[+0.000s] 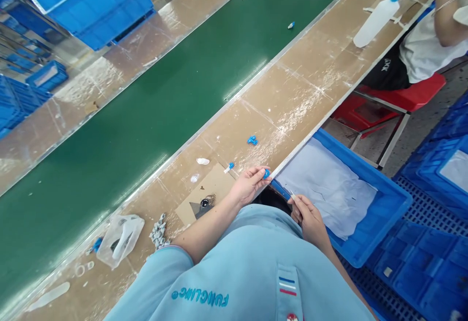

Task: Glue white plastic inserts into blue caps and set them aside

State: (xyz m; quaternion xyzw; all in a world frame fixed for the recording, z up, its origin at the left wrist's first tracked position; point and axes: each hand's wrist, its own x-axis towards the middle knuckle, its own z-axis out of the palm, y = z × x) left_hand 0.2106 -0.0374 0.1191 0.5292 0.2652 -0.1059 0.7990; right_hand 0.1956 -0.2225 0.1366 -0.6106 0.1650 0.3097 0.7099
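Observation:
A small blue part (266, 173) is pinched between the fingertips of my left hand (250, 184), at the table's front edge. My right hand (306, 213) is closed on a thin, pale pointed tool (292, 194), over the near corner of a blue crate (393, 199). The two hands are apart. Beyond my left hand, a few blue parts (252, 140) lie on the brown table (300, 84), and a blue and white piece (229, 167) sits on the edge of a cardboard sheet (215, 187).
A green conveyor belt (175, 87) runs behind the table. Grey parts (159, 232) and a clear plastic container (120, 240) are at the left. A white bottle (376, 23) with a blue nozzle lies near a seated person (424, 52). A red stool (420, 94) stands right.

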